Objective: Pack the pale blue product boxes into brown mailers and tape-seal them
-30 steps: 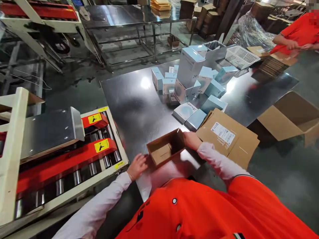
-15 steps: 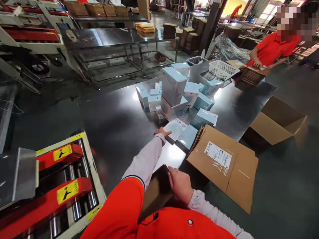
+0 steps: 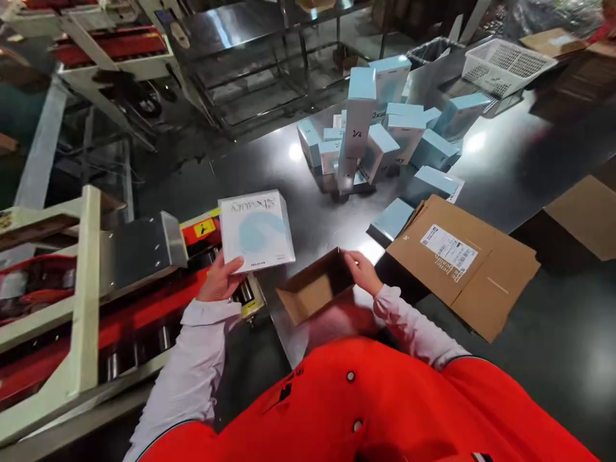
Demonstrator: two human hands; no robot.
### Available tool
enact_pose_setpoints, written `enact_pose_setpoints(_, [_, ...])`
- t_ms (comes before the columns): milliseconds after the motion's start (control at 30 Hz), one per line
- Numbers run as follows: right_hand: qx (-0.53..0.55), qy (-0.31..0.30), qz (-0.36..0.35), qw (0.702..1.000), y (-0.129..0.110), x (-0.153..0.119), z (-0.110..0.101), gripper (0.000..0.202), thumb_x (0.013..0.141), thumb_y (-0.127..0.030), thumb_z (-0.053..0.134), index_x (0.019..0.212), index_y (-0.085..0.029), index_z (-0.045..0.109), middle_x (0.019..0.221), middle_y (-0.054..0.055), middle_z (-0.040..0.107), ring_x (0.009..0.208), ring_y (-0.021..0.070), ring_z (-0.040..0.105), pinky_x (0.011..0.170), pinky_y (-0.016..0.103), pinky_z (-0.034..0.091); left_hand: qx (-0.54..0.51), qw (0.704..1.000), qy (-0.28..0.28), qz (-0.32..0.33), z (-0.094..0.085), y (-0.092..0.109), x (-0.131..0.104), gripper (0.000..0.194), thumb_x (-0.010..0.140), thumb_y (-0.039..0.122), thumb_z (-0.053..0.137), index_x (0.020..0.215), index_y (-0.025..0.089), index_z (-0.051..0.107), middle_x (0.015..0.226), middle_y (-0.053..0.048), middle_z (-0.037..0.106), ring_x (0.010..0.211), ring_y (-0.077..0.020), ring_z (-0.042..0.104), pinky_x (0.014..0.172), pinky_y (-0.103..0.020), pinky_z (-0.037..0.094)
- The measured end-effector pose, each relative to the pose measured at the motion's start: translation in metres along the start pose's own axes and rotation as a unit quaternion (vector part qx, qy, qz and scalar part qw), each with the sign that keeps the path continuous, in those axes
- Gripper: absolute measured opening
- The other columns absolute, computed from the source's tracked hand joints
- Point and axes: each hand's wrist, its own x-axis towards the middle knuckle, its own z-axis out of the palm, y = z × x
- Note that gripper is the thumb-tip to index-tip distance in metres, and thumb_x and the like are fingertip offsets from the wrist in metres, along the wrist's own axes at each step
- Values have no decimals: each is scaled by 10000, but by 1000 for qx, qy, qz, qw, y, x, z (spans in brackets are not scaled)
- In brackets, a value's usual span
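My left hand [image 3: 220, 277] grips the lower edge of a white box with a pale blue print [image 3: 255, 231], raised at the left over the table's edge. My right hand [image 3: 364, 272] pinches the right rim of an open brown carton [image 3: 315, 296], which sits in front of my body with its opening upward. Inside, the carton shows only its bare bottom. A pale blue box [image 3: 391, 220] lies beyond my right hand, beside a stack of flattened cardboard [image 3: 474, 256] with a shipping label.
Several white and blue boxes [image 3: 360, 109] stand piled on the metal table [image 3: 255, 168]. A white basket [image 3: 505, 67] is at the back right. The roller conveyor with red bars [image 3: 144, 321] runs along the left. Another open carton [image 3: 584, 215] is at the far right.
My left hand has lifted the white box off the table and brought it left. The carton's opening now faces up into view, my right hand still at its rim. The view has turned left and down.
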Motion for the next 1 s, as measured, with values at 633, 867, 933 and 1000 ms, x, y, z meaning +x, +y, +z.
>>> enact_pose_setpoints(633, [-167,-368,-107,908,-35,-1,19,493,832,-568,629,1048,-133,708,890,68,727,819,202,644,745,276,468,446,839,-307,52,93,-42,-113,484,780,649,658,801,168,711,903,-127,693,903,-297,642,779,-348,465])
enact_pose_setpoints(867, [-229,-63,-39,971,-18,20,31,802,534,-707,804,1081,-148,627,1146,154,628,1106,329,557,893,419,463,553,817,-26,162,89,-20,-70,776,813,604,679,1403,119,540,1354,-234,586,1293,-400,498,1064,-499,367])
enact_pose_setpoints(933, [-116,-18,16,993,2,5,43,1001,471,-698,830,1253,-139,553,1262,186,569,1168,344,545,940,461,473,562,806,-5,185,90,-33,-75,983,756,674,692,1504,103,409,1504,-239,447,1431,-422,333,1165,-562,230])
enact_pose_setpoints(1000, [31,-43,69,996,22,-14,53,1114,534,-710,789,1425,-150,423,1291,173,561,1116,299,603,935,441,509,568,803,-59,173,96,-56,-86,1087,716,759,657,1506,62,391,1552,-252,374,1472,-432,257,1193,-588,161])
